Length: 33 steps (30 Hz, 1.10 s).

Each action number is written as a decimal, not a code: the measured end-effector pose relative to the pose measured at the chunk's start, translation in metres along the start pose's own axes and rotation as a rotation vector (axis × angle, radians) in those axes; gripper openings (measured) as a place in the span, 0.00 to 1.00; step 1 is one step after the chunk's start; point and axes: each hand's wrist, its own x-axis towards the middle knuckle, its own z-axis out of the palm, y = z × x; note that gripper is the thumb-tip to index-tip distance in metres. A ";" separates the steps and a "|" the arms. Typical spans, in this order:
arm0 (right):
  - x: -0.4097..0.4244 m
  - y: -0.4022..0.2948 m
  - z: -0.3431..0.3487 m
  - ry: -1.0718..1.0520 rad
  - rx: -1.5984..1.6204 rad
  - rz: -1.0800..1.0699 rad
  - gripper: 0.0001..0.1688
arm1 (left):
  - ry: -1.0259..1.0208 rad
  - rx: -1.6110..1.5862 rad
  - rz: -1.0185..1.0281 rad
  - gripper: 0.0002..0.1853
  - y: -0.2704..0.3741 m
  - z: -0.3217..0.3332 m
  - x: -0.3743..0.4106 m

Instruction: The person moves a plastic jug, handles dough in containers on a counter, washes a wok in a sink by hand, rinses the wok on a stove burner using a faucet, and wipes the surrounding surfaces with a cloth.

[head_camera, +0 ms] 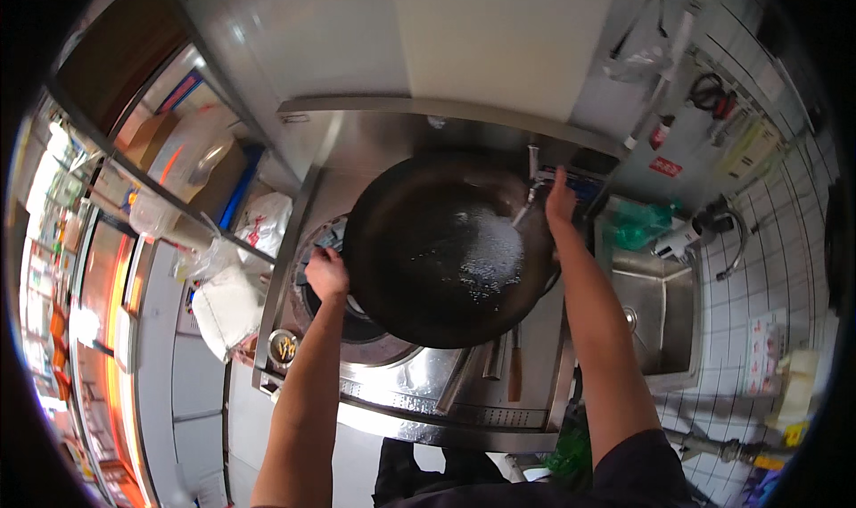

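A large dark wok (414, 240) sits over the steel cooking range, tilted, its left part above the burner ring (394, 354). My left hand (326, 272) is closed at the wok's left rim, with a grey cloth (333, 232) bunched in it; its grip on the wok is partly hidden. From a metal tap (533, 163) at the back, a spout reaches over the wok, and foamy water (493, 247) lies in the right part of the bowl. My right hand (562, 200) is beside the tap, just past the wok's right rim; whether it grips anything is unclear.
Long-handled utensils, one with a wooden handle (515, 374), lie on the range's front right. A small round dish (283, 347) stands at the front left corner. Right of the range is a steel sink (659, 314) with a green plastic item (642, 227). Shelving (154, 180) rises left.
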 end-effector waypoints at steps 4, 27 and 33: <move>0.003 0.020 0.016 0.055 -0.204 -0.327 0.42 | -0.034 0.037 0.012 0.15 -0.002 -0.008 0.000; 0.030 0.042 0.015 0.036 -0.158 -0.169 0.39 | -0.090 0.010 -0.090 0.18 0.008 -0.008 0.000; 0.010 0.019 0.018 -0.096 0.279 0.122 0.37 | -0.032 -0.001 -0.106 0.15 -0.001 -0.014 -0.001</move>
